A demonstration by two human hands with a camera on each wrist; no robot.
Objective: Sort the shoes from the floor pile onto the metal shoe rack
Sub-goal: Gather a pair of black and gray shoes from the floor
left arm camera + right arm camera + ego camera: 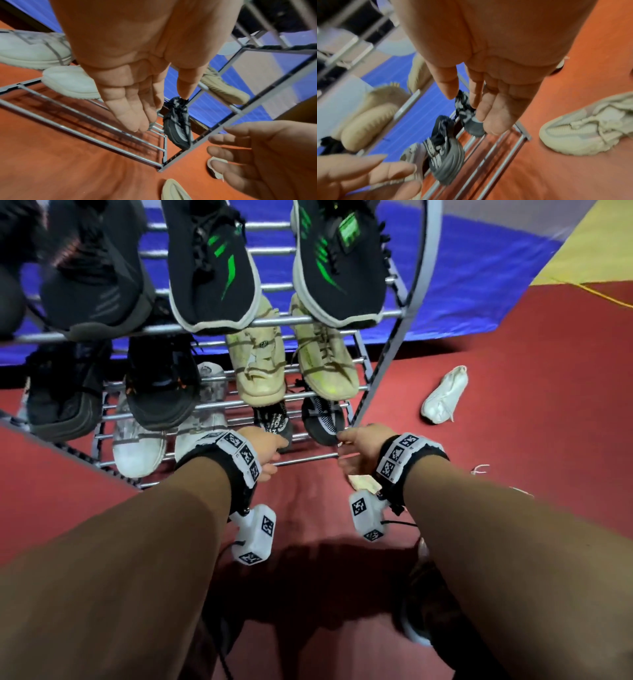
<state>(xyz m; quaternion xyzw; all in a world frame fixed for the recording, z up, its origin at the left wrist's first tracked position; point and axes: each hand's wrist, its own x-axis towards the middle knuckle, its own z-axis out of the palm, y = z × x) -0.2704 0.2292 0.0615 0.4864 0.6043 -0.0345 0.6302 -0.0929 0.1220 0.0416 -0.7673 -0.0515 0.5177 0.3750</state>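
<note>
On a red floor point(513, 405) edged by a blue mat point(462, 268), a metal shoe rack point(308, 458) holds sneakers on three tiers, while the left hand point(263, 451) and right hand point(356, 446) hover empty with fingers loose near two black shoes point(322, 419) on the bottom tier, and a white shoe point(445, 395) lies on the floor apart.
</note>
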